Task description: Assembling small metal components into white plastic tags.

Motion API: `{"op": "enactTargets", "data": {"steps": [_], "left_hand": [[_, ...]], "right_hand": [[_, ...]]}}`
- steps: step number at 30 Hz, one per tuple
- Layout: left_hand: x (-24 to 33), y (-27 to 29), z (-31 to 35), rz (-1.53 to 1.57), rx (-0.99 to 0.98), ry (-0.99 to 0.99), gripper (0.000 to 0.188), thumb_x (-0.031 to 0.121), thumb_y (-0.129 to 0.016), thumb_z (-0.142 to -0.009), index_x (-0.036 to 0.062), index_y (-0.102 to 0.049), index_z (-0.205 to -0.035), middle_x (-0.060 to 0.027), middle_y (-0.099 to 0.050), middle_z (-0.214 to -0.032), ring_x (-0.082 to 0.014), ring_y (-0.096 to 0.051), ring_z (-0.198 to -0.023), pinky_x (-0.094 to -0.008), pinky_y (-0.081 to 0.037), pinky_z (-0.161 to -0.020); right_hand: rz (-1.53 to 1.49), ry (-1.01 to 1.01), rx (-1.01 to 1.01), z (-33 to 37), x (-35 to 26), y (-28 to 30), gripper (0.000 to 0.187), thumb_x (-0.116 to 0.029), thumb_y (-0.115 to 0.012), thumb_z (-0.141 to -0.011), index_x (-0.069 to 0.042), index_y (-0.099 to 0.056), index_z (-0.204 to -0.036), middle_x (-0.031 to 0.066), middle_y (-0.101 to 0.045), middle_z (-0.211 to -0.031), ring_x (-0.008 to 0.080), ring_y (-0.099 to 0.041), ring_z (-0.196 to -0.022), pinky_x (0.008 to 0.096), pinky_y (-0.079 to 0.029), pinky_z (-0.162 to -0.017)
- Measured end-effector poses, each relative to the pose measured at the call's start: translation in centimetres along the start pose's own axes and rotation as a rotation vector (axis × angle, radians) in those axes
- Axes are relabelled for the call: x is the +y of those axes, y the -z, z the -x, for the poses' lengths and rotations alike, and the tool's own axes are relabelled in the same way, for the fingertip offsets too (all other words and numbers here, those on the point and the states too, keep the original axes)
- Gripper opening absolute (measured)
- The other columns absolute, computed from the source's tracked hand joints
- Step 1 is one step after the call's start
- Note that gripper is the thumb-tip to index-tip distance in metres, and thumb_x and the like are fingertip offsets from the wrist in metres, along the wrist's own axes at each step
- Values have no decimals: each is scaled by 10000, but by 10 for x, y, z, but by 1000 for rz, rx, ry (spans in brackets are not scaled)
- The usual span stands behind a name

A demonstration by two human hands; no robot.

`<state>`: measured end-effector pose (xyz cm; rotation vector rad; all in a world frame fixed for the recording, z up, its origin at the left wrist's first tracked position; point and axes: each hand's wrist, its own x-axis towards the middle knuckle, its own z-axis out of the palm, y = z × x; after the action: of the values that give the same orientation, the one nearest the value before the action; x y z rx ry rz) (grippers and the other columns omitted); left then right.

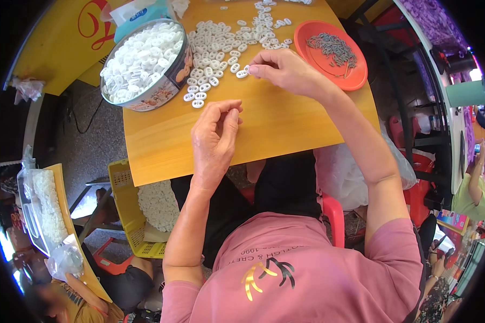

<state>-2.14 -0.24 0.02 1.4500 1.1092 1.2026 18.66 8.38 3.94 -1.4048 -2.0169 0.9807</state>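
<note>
My right hand (279, 70) reaches over the wooden table, thumb and forefinger pinched at the edge of a small white oval plastic piece with two holes (242, 74). Closer to me, my left hand (215, 134) hovers above the tabletop with its fingers curled and the thumb against them; whatever it may hold is hidden. Many similar white pieces (215, 51) lie scattered beyond both hands. To the right, a red plastic plate (306, 33) carries a heap of small grey metal pins. A round tin (145, 102) at the left is piled high with more white pieces.
Behind the tin stands a blue tissue pack (132, 16). Below the wooden table's (285, 126) left side is a yellow crate (125, 207) containing white pieces. A red chair (334, 220) is under me. Another person (81, 301) sits at a side table at lower left.
</note>
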Motion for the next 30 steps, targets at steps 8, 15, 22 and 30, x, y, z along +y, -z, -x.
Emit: {"op": "enactTargets", "data": {"steps": [8, 15, 22, 30], "left_hand": [[10, -18, -23, 296, -55, -1, 215, 112, -561, -997, -16, -629, -1156, -63, -601, -1105, -92, -563, -962, -245, -480, -819], [2, -26, -20, 512, 3, 31, 115, 89, -605, -967, 0, -632, -1034, -92, -621, -1130, -122, -584, -950, -264, -463, -880], [3, -18, -17, 607, -66, 249, 131, 99, -591, -975, 0, -581, -1061, -130, -684, -971, -180, -665, -781, -296, -532, -734], [1, -26, -19, 553, -93, 279, 143, 68, -617, -952, -1, -577, -1070, -124, -676, -983, -168, -657, -802, -286, -520, -761]], "right_hand": [[-1030, -257, -372, 35, -9, -5, 259, -299, -603, -981, -41, -629, -980, -22, -548, -795, 14, -455, -598, 176, -373, -499], [-1100, -317, -381, 51, -11, -10, 322, -353, -596, -980, -42, -641, -908, -5, -572, -761, 33, -473, -554, 184, -389, -472], [-159, 42, 168, 65, 3, 30, 192, -205, -643, -939, -17, -670, -972, 9, -646, -812, 89, -573, -686, 236, -457, -605], [617, -30, 485, 63, 78, 116, 138, -194, -640, -860, -71, -678, -911, 104, -673, -911, 309, -661, -871, 415, -524, -775]]}}
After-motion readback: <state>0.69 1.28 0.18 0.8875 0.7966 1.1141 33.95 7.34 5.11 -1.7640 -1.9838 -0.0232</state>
